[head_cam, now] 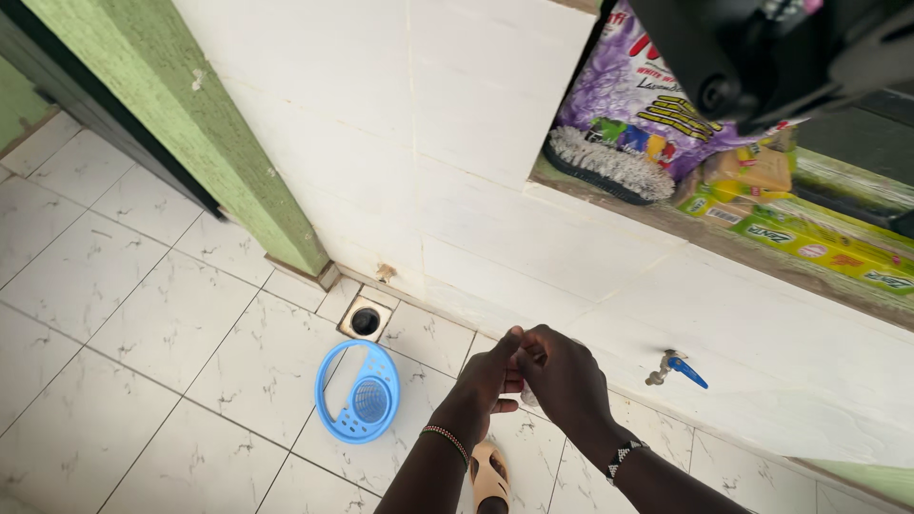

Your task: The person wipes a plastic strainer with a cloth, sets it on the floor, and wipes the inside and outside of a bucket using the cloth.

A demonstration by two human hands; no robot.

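Low in the middle of the frame the left hand (487, 379) and the right hand (564, 381) meet, fingertips pressed together over a small pale thing (526, 395) pinched between them; only a sliver of it shows under the fingers, too little to tell what it is. The left fingers point up and to the right, the right hand curls over them from the right, knuckles up. Both forearms rise from the bottom edge, each wrist with a beaded bracelet. Just below the hands a foot in a tan sandal (488, 476) stands on the tiled floor (143, 314). Left of the hands lies a blue plastic basket (360, 392), with a floor drain (366, 321) above it. To the right, a wall tap (674, 366) with a blue handle juts from the white wall. At upper right, a ledge holds a scrubbing brush (606, 164) and a purple bag (647, 95).
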